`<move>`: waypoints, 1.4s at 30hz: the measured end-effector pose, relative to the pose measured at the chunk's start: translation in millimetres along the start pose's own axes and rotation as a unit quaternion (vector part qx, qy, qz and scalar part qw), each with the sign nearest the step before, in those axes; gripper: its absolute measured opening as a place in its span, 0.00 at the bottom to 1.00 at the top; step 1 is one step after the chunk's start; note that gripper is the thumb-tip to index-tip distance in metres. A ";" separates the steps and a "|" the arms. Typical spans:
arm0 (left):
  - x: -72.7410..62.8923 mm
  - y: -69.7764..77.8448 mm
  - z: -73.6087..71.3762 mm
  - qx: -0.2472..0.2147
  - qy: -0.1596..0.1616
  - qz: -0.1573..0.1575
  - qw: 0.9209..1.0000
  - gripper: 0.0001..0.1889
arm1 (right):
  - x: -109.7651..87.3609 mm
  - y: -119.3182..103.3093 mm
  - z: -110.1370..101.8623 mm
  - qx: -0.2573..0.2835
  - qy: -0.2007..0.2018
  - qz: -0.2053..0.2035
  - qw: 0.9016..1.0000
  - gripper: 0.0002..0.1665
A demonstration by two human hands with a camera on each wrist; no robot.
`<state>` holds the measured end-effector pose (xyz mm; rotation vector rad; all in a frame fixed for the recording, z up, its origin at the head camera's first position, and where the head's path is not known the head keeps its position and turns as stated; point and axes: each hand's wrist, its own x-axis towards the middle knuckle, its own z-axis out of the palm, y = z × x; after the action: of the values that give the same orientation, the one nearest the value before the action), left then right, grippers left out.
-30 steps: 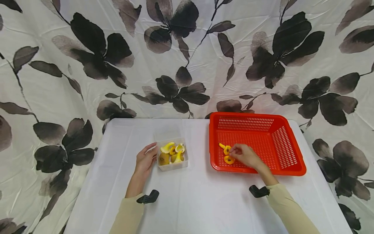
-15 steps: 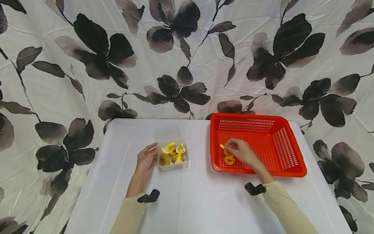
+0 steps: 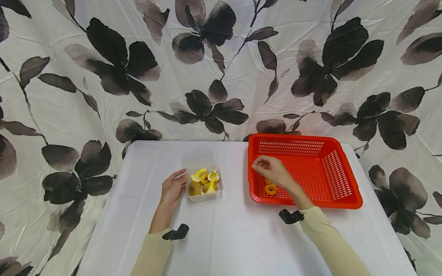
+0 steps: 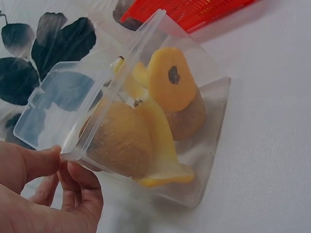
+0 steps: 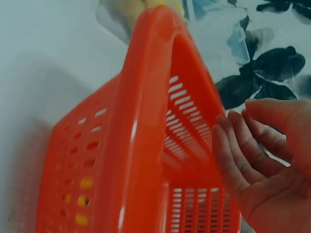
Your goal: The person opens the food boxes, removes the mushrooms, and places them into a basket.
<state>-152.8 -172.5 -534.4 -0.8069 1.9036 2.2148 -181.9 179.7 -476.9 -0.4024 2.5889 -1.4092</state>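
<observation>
My left hand pinches the corner of a clear plastic box between thumb and fingers. Inside the box lie brown rounded pieces, a yellow peel-like piece and an orange slab with a dark centre. My right hand is over the left side of a red perforated basket, fingertips near its left rim. In the right wrist view, its fingers bend loosely with nothing visible between them. An orange ring-like piece lies in the basket below the hand, which hides other yellow pieces.
The box's clear lid stands hinged back behind it. Both containers stand on a table with a white cloth. A flower-patterned curtain hangs right behind the table's far edge.
My right hand has risen from the yellow pieces and moved left towards the basket's left rim. My left hand keeps its place at the box.
</observation>
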 end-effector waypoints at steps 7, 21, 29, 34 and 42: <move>0.9 2.0 0.6 0.002 0.000 -0.002 1.000 0.22 | 12.3 -11.9 14.1 -0.002 0.010 -0.006 1.000 0.09; 1.7 1.7 0.1 -0.008 -0.002 0.004 1.000 0.21 | 30.1 -31.7 46.0 0.016 -0.006 -0.028 0.999 0.08; 1.5 0.9 0.9 -0.008 0.000 0.006 1.000 0.21 | 39.0 -36.0 67.4 0.019 -0.028 -0.069 0.997 0.08; 2.8 0.4 1.0 -0.006 -0.003 0.004 1.000 0.21 | 42.0 -41.8 79.7 0.022 -0.051 -0.089 0.994 0.09; 3.9 0.7 0.8 -0.003 0.003 0.000 1.000 0.22 | 49.8 -47.3 101.9 0.019 -0.098 -0.086 0.991 0.11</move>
<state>-156.7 -172.8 -535.5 -0.8171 1.9008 2.2204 -194.2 58.5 -493.1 -0.7350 2.4148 -1.3917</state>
